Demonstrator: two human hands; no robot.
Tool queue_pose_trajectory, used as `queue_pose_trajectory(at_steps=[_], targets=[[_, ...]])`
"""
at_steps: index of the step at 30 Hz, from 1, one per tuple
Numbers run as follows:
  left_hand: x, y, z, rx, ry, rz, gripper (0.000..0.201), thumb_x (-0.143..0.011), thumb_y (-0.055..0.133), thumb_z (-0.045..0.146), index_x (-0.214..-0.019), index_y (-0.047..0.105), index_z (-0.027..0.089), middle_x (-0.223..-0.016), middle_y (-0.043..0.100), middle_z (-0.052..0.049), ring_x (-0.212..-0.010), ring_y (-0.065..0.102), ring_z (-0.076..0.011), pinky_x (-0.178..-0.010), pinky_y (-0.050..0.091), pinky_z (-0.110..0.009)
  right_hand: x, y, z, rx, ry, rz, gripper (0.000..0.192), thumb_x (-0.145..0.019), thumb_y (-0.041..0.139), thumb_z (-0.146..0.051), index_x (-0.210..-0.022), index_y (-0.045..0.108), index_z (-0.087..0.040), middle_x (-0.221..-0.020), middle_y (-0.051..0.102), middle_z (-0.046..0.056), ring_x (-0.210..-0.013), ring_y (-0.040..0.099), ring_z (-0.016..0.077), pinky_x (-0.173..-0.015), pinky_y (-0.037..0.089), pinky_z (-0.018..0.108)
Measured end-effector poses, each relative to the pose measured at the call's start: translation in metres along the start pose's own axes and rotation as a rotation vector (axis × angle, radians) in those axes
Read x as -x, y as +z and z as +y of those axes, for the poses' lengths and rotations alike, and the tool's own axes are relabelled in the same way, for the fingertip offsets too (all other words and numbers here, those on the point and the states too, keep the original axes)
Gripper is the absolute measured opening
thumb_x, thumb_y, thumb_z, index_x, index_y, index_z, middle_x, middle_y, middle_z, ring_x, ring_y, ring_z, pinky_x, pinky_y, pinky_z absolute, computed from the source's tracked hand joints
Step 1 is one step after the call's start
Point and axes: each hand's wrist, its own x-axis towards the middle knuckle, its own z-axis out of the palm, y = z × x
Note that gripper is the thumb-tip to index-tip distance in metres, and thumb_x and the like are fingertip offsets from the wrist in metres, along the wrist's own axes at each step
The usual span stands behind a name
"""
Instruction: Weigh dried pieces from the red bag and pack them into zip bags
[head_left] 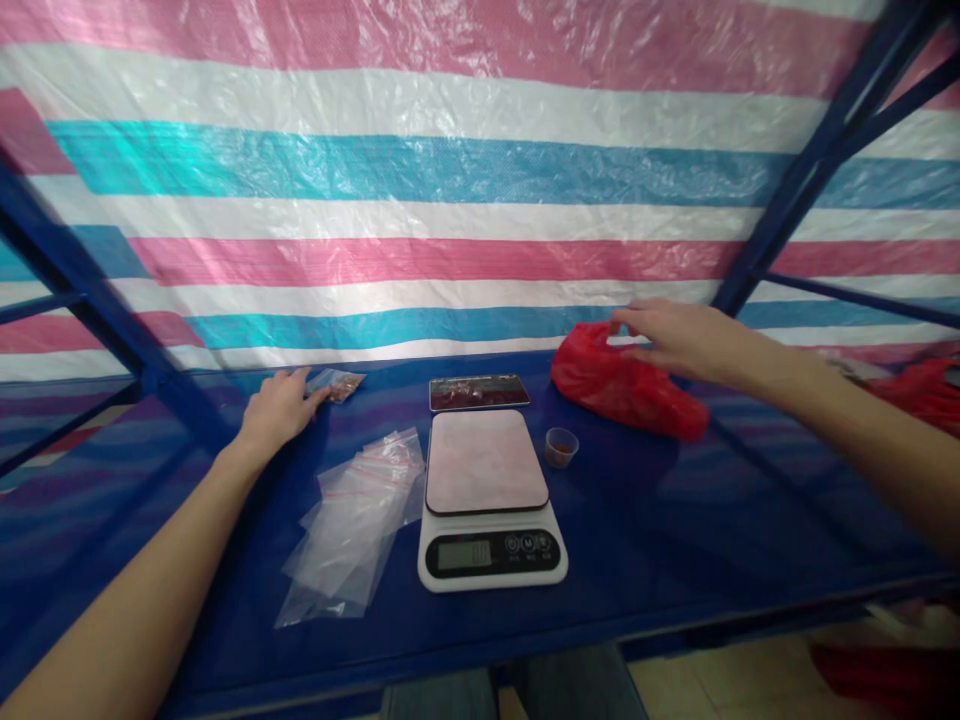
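My left hand (pixel 276 408) rests at the back left of the blue table, its fingers and thumb closed on the edge of a small clear zip bag (pixel 345 386) with brown bits inside. At the right, my right hand (pixel 664 338) grips the upper part of a crumpled red plastic bag (pixel 619 385); what that bag holds is hidden. Between the hands stands a white kitchen scale (pixel 487 465), its plate bare and its display lit, the digits hard to read. A small clear plastic cup (pixel 561 448) with a little brown matter at the bottom is just right of the scale.
Several flat clear zip bags (pixel 352 530) lie overlapping left of the scale. Behind the scale is a phone (pixel 480 392), face up. Blue metal posts (pixel 806 165) frame the table (pixel 637 560), with a striped plastic sheet (pixel 450 170) behind. More red plastic (pixel 919 392) shows at far right.
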Motion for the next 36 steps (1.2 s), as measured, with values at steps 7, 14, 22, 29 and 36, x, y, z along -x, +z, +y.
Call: queue_pose_trajectory(at_steps=[7,14,22,29,36], targets=[[-0.013,0.008,-0.002,0.170,-0.101,0.032,0.030,-0.080,0.060,0.034,-0.096,0.076,0.013,-0.063,0.070,-0.008,-0.059,0.067,-0.0268,-0.058,0.048,-0.035,-0.006,-0.020,-0.103,-0.189,0.105,0.374,0.022,-0.102,0.054,-0.032,-0.113,0.071,-0.025,-0.114,0.070,0.016,-0.104,0.067,0.0357,-0.088,0.053,0.050],[-0.001,-0.021,0.036,0.422,0.089,0.242,0.017,-0.092,0.057,0.027,-0.093,0.068,0.014,-0.092,0.076,-0.010,-0.085,0.072,-0.0218,-0.076,0.058,-0.036,-0.010,0.020,-0.139,-0.541,0.153,0.592,0.018,-0.099,0.054,-0.016,-0.097,0.070,-0.025,-0.088,0.066,0.005,-0.073,0.058,0.0206,-0.071,0.048,0.037],[0.061,-0.039,0.159,0.445,0.716,0.439,0.022,-0.095,0.049,0.003,-0.084,0.058,0.020,-0.086,0.067,-0.001,-0.076,0.064,-0.0131,-0.068,0.051,-0.026,-0.031,0.017,-0.183,-0.984,-0.022,0.229,0.020,-0.105,0.063,-0.030,-0.117,0.075,-0.018,-0.093,0.073,0.001,-0.081,0.063,0.0146,-0.071,0.044,0.028],[0.101,-0.019,0.177,0.443,1.006,0.410,0.029,-0.094,0.052,0.001,-0.115,0.060,0.019,-0.091,0.069,-0.001,-0.072,0.065,-0.0107,-0.061,0.050,-0.021,-0.003,0.032,-0.220,-1.354,0.003,0.003,0.017,-0.101,0.072,-0.030,-0.088,0.073,-0.018,-0.080,0.067,-0.005,-0.075,0.057,0.0094,-0.070,0.042,0.024],[0.113,-0.014,0.174,0.710,1.002,0.413,0.069,-0.088,0.049,0.000,-0.152,0.049,0.025,-0.103,0.073,-0.005,-0.083,0.071,-0.0160,-0.062,0.058,-0.025,0.013,0.028,-0.220,-1.608,0.068,-0.264,0.024,-0.087,0.088,-0.033,-0.102,0.074,-0.021,-0.093,0.067,-0.004,-0.078,0.055,0.0101,-0.067,0.041,0.025]])
